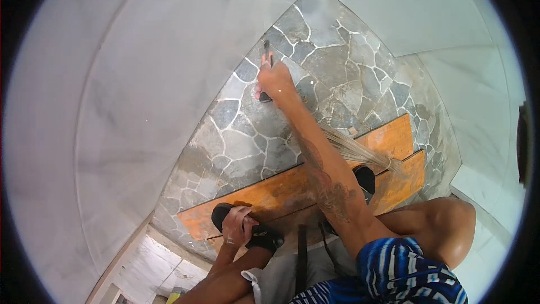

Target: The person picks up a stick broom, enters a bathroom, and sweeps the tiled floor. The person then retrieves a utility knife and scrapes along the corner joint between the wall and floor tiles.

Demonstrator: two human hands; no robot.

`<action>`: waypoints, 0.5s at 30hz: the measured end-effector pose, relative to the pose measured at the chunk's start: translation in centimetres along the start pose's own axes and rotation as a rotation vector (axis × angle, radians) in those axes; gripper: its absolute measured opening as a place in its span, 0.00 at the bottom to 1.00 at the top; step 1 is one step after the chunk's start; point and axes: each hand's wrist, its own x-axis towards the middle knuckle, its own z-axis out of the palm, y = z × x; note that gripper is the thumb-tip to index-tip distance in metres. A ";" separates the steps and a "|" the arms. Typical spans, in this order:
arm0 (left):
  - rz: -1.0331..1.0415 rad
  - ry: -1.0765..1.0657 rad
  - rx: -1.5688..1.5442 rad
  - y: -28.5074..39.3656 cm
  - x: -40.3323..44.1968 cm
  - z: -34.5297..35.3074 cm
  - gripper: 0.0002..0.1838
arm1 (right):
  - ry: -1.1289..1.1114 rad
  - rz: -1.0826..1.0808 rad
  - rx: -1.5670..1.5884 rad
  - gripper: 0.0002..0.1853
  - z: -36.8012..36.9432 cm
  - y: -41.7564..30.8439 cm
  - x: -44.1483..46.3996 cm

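Observation:
My right hand [275,81] reaches far forward, closed around a slim dark hand tool [266,50] whose tip points at the base of the left wall. What kind of tool it is cannot be made out. Beneath it lies a grey stone-patterned floor [247,129] with white joint lines. My left hand [236,225] rests at my left black shoe [220,214], its fingers curled; whether it holds anything small is hidden. Both feet are on orange-brown wooden boards [275,191]. The right shoe [365,180] is partly hidden behind my forearm.
A bundle of thin sticks like a broom [360,151] lies over the boards on the right, close to my arm. Pale wall panels [169,50] rise on the left and right and meet at a far corner. White tiles [149,264] show at lower left.

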 end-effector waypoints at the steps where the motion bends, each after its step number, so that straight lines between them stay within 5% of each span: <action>1: -0.021 -0.004 -0.028 -0.6 -0.3 0.3 0.11 | 0.015 -0.048 -0.021 0.15 0.1 0.0 0.4; 7: 0.049 -0.047 0.018 -0.8 0.5 -0.2 0.12 | 0.004 -0.069 -0.128 0.15 2.8 -0.8 3.7; 10: 0.072 -0.033 0.024 -1.3 0.7 -0.1 0.12 | -0.156 -0.423 -0.404 0.18 5.1 5.9 13.1; 13: 0.047 -0.051 0.019 -0.8 0.8 -0.3 0.12 | 0.113 -0.627 -0.908 0.10 8.4 8.5 13.0; 15: 0.047 -0.053 0.015 -0.5 1.4 -0.6 0.12 | 0.296 -0.482 -0.852 0.08 9.0 6.8 9.9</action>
